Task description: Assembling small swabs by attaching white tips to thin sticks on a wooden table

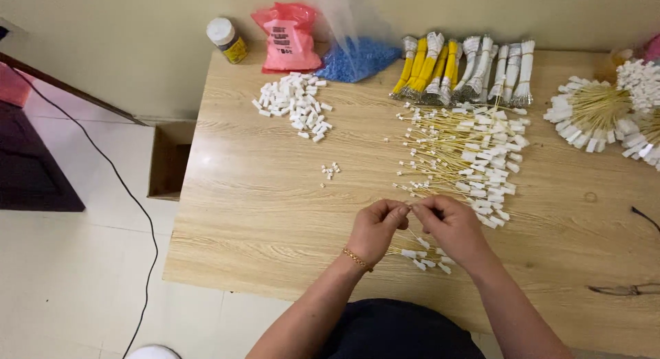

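My left hand (375,228), with a gold bracelet on the wrist, and my right hand (450,226) meet fingertip to fingertip over the wooden table (254,214). Both pinch a thin yellow wire with a small white connector; its end is hidden by the fingers. Under my hands lies a small bunch of finished wires (421,256). Just beyond my right hand spreads a large loose pile of yellow wires with white connectors (474,156). A few white connectors (331,170) lie left of it, and a bigger heap of white connectors (297,104) sits farther back.
Bundled yellow and white wires (467,70) lie along the back edge beside a bag of blue pieces (354,60), a pink bag (289,36) and a small jar (227,40). Fanned wire bunches (595,111) sit far right. A cardboard box (168,159) and a black cable (124,187) are on the floor.
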